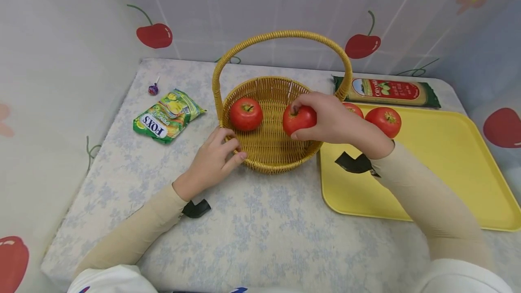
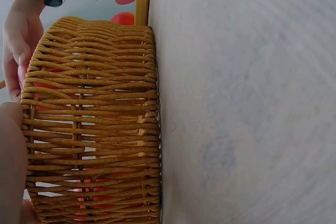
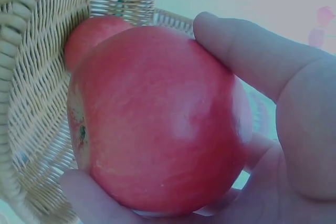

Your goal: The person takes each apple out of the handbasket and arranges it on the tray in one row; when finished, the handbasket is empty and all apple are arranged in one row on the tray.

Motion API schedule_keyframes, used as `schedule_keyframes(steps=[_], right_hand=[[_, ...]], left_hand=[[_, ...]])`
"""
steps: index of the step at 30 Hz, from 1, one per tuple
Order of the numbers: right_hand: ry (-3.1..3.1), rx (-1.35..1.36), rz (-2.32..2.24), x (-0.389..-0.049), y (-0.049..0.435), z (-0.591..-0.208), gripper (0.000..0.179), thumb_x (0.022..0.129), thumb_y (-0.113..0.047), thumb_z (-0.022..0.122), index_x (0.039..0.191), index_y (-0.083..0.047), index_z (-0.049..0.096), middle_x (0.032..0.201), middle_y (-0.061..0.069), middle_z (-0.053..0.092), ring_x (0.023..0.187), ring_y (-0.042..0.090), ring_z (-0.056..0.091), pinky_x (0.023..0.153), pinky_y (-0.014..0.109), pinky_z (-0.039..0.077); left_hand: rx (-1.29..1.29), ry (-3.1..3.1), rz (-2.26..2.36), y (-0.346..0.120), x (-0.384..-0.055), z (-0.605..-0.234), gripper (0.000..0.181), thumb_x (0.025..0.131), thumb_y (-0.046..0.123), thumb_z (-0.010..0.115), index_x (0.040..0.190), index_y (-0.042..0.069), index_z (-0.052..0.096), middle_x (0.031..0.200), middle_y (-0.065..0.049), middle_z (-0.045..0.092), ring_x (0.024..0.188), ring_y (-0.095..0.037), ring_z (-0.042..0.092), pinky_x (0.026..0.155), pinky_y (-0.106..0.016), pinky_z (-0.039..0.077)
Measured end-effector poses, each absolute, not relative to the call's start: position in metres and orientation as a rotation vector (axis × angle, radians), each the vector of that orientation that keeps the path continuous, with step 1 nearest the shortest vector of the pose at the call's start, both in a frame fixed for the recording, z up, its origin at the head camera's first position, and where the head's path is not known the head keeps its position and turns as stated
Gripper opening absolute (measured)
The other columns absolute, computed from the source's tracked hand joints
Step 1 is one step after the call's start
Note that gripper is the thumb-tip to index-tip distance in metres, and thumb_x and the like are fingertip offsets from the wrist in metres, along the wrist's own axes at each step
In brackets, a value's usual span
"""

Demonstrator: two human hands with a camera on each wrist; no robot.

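A round wicker basket [image 1: 272, 165] with a tall arched handle stands on the table. My left hand [image 1: 215, 157] grips its near-left rim, fingers over the edge and thumb along the front; in the left wrist view the woven side wall [image 2: 94, 124] fills the left half. One red apple [image 1: 246, 114] sits inside at the left. With my right hand [image 1: 331, 119] I hold another red apple [image 3: 157, 119] over the right part of the basket, thumb and fingers around it. The right wrist view shows this held apple close up, overlapping the one inside.
A yellow tray [image 1: 443, 171] lies to the right, with two more apples at its upper left, one [image 1: 384, 122] partly behind my right wrist. Behind it is a pasta packet [image 1: 390, 92]. A green Fox's candy bag [image 1: 167, 116] and a lollipop [image 1: 153, 88] lie left of the basket.
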State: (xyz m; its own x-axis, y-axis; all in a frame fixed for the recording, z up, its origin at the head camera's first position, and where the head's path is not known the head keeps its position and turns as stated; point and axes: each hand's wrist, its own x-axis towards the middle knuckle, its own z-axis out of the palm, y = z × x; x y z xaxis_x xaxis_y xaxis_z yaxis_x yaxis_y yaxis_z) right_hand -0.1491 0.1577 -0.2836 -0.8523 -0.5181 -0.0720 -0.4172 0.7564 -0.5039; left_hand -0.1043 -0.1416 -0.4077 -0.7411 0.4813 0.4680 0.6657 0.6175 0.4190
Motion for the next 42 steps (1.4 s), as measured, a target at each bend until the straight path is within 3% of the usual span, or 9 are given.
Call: schedule_keyframes(steps=[7,15,23,28,32,36,42], right_hand=[[2.780,-0.731,-0.746,-0.122,0.180,-0.277,0.045,0.078,-0.027,0.089,0.115,-0.018,0.064,0.118,0.003,0.064,0.106,0.023,0.058,0.080,0.041,0.055],[2.805,-0.715,-0.796,-0.095,0.210,-0.274,0.053,0.078,-0.030,0.091,0.122,-0.017,0.063,0.129,0.007,0.061,0.116,0.027,0.054,0.078,0.043,0.058],[2.879,-0.515,-0.891,-0.083,0.246,-0.276,0.055,0.073,-0.018,0.094,0.120,-0.015,0.064,0.126,0.008,0.061,0.113,0.030,0.054,0.070,0.017,0.051],[2.911,-0.311,-0.926,-0.080,0.274,-0.276,0.061,0.077,-0.016,0.091,0.129,-0.010,0.060,0.130,0.016,0.058,0.113,0.034,0.051,0.064,0.014,0.049],[2.976,-0.195,-0.928,-0.078,0.294,-0.276,0.060,0.079,-0.015,0.089,0.130,-0.008,0.059,0.126,0.018,0.057,0.105,0.017,0.048,0.061,0.013,0.047],[3.042,-0.104,-0.942,-0.078,0.311,-0.277,0.057,0.081,-0.014,0.088,0.129,-0.007,0.058,0.118,0.002,0.055,0.094,0.002,0.043,0.060,0.009,0.045],[3.076,0.065,-0.998,-0.077,0.333,-0.283,0.053,0.088,-0.016,0.081,0.132,-0.007,0.054,0.106,-0.027,0.042,0.093,-0.003,0.040,0.061,0.003,0.041]], left_hand=[[-0.926,-2.537,-0.842,-0.142,-0.104,-0.408,0.067,0.104,0.065,0.029,0.089,0.011,0.064,0.112,-0.015,0.057,0.102,-0.029,0.053,0.081,-0.046,0.050],[-0.924,-2.538,-0.843,-0.142,-0.104,-0.408,0.066,0.104,0.065,0.030,0.089,0.011,0.064,0.112,-0.014,0.057,0.102,-0.029,0.054,0.080,-0.045,0.050],[-0.922,-2.540,-0.840,-0.142,-0.104,-0.408,0.067,0.104,0.065,0.029,0.089,0.010,0.064,0.111,-0.015,0.057,0.102,-0.030,0.054,0.079,-0.046,0.051],[-0.916,-2.545,-0.842,-0.141,-0.104,-0.407,0.067,0.104,0.065,0.029,0.089,0.010,0.064,0.111,-0.015,0.057,0.102,-0.030,0.054,0.079,-0.046,0.051],[-0.919,-2.542,-0.838,-0.141,-0.104,-0.407,0.067,0.104,0.065,0.029,0.089,0.010,0.064,0.111,-0.015,0.058,0.101,-0.030,0.054,0.079,-0.046,0.051],[-0.919,-2.538,-0.837,-0.141,-0.104,-0.407,0.067,0.104,0.065,0.029,0.089,0.010,0.064,0.111,-0.015,0.058,0.101,-0.030,0.054,0.079,-0.046,0.051],[-0.925,-2.534,-0.843,-0.142,-0.104,-0.407,0.066,0.104,0.065,0.030,0.090,0.010,0.065,0.111,-0.015,0.057,0.102,-0.030,0.054,0.079,-0.046,0.050]])
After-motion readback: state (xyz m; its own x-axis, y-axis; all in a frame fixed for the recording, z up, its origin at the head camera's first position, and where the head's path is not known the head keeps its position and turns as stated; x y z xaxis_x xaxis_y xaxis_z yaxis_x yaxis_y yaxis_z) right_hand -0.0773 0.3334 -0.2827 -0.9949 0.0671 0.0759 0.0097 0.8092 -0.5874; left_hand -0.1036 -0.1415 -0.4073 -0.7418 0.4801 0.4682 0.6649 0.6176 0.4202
